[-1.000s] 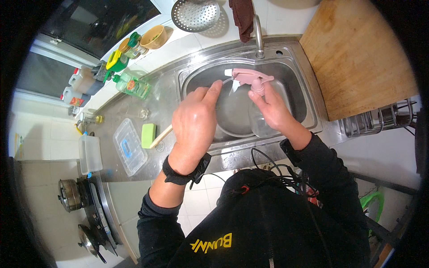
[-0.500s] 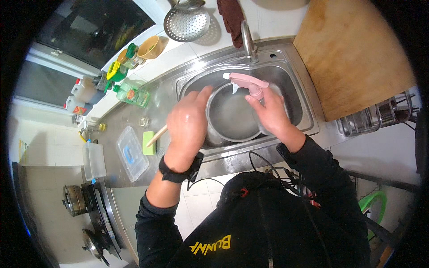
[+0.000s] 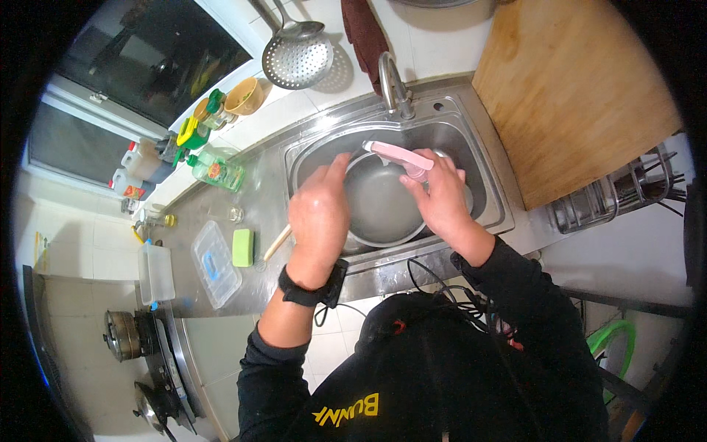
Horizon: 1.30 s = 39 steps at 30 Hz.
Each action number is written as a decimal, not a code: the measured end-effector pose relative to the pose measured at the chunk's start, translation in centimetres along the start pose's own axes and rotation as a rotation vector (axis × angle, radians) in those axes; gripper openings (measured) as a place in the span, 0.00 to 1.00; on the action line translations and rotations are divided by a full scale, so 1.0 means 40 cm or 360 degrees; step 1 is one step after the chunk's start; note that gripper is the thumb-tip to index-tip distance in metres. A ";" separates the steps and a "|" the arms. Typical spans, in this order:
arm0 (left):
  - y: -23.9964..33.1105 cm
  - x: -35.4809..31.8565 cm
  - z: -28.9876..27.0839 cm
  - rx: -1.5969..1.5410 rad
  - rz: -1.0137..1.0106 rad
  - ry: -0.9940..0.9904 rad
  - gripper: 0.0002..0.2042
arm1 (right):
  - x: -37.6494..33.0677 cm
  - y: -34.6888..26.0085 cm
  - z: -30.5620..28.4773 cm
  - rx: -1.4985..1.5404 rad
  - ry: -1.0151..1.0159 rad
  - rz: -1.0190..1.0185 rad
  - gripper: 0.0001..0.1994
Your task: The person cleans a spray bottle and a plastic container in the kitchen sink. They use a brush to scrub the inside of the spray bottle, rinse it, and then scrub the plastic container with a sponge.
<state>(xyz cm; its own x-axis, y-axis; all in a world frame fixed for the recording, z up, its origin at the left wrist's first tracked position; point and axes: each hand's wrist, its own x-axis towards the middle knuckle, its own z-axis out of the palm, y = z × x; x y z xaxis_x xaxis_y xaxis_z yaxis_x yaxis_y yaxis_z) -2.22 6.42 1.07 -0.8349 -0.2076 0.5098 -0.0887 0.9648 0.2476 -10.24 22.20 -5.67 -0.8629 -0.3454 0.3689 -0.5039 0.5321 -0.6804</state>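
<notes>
My left hand [image 3: 321, 210] is closed at the left side of the sink, around a pale wooden handle [image 3: 278, 242]. One end of the handle pokes out below the hand; the other end is hidden, so the tool's kind does not show. On the right, my right hand [image 3: 445, 195] grips a pink trigger sprayer [image 3: 401, 158] with its nozzle pointing left. Whatever is below the sprayer's neck is covered by my fingers. Under both hands a round metal pan [image 3: 383, 202] with greyish liquid sits in the steel sink [image 3: 482, 184].
A curved faucet [image 3: 398, 92] rises behind the sink. A wooden board [image 3: 574, 96] leans at the right beside a wire rack [image 3: 611, 195]. Left on the counter are a green sponge [image 3: 243, 247], a clear plastic lid [image 3: 216, 265] and a green detergent bottle [image 3: 219, 172].
The wooden handle's free end has swung away from the green sponge toward the sink. The sprayer is held lower over the pan, its nozzle tilted differently. The whole view has shifted slightly.
</notes>
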 end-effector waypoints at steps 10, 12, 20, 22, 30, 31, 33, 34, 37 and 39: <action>-0.002 0.009 -0.016 -0.0165 -0.0050 0.0017 0.13 | 0.002 0.033 -0.004 0.0314 -0.0059 0.0104 0.19; -0.020 0.003 -0.024 -0.0356 -0.0098 -0.0096 0.12 | 0.008 0.042 0.005 0.0678 -0.0061 0.0218 0.17; -0.036 -0.020 -0.026 -0.0699 -0.0244 -0.0183 0.15 | 0.012 0.011 -0.005 0.1711 -0.0429 0.0634 0.14; -0.033 -0.021 -0.019 -0.0508 -0.0196 -0.0137 0.11 | 0.009 -0.004 -0.013 0.1805 -0.0496 0.0717 0.15; -0.040 -0.022 -0.011 -0.0105 0.0147 0.0011 0.04 | -0.013 -0.043 -0.017 0.1864 -0.0565 0.0611 0.17; -0.046 -0.018 -0.015 -0.0072 0.0238 -0.0015 0.04 | -0.013 -0.044 -0.018 0.1821 -0.0576 0.0642 0.17; -0.057 -0.014 -0.027 0.0099 0.0118 0.0019 0.03 | -0.015 -0.044 -0.023 0.1750 -0.0610 0.0646 0.18; -0.061 -0.012 -0.033 0.0191 0.0025 0.0001 0.03 | -0.016 -0.046 -0.024 0.1745 -0.0625 0.0608 0.18; -0.063 -0.018 -0.045 0.0023 0.0187 0.0120 0.03 | -0.022 -0.055 -0.020 0.1682 -0.0595 0.0608 0.18; -0.060 -0.025 -0.042 -0.0063 0.0233 0.0053 0.03 | -0.030 -0.065 -0.006 0.1701 -0.0604 0.0512 0.17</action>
<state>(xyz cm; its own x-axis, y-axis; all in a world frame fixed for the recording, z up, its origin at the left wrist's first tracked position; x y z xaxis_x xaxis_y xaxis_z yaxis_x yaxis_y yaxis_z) -0.25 4.06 1.36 -0.8189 -0.0708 0.5696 0.0547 0.9782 0.2003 -7.92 21.43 -4.19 -0.7865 -0.6175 -0.0056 0.1788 -0.2189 -0.9592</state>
